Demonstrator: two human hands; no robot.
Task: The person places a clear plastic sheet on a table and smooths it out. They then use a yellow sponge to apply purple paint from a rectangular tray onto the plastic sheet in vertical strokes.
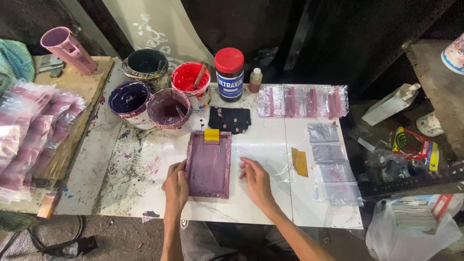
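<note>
A small rectangular printing screen frame (209,164), stained purple, lies flat on the white table (261,140). A yellow squeegee (211,135) rests at its far end. My left hand (176,186) grips the frame's left edge. My right hand (256,181) lies just right of the frame, fingers spread on a clear plastic bag (273,169) that is hard to make out against the table.
Several ink pots stand at the back: a purple pot (168,108), a dark violet pot (129,97), a red pot (190,79) and a dark green pot (147,63). A dark jar with a red lid (229,67), a small bottle (255,79), printed bags (302,101), a column of bags (333,166), a black rag (229,119), and a pink bag stack (29,130) surround them.
</note>
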